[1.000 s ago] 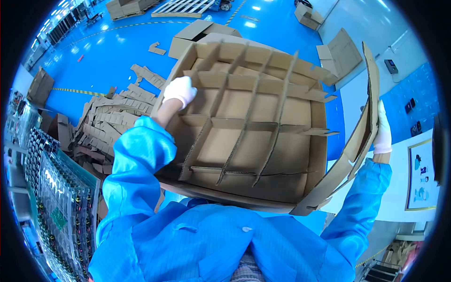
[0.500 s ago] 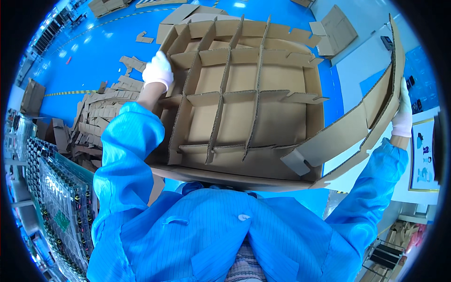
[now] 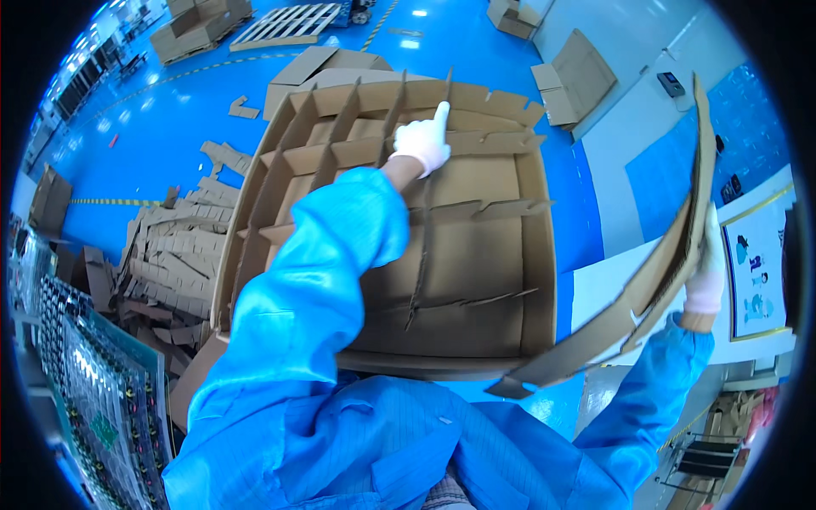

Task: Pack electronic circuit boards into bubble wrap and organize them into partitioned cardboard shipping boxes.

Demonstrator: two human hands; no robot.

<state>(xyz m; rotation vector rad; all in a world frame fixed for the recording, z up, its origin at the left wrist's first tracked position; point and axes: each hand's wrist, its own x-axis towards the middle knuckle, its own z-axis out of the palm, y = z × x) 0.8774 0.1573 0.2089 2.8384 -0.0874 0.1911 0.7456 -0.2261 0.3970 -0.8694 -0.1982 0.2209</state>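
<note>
Head view, looking down into a big open cardboard box, plain brown corrugated, sitting on the glossy blue floor. Inside, a grid of slotted cardboard dividers, thin notched strips crossing each other, a bit wonky toward the near right. Left hand in a white glove, index finger straight out and touching the top of one long divider strip at the far side of the box, other fingers curled. Right hand, gloved too, clamped around a stack of flat cardboard strips held off the box's right edge. Heap of spare notched strips on the floor to the left. Compared with a moment back, left hand now over the middle-far dividers instead of the left wall.
</note>
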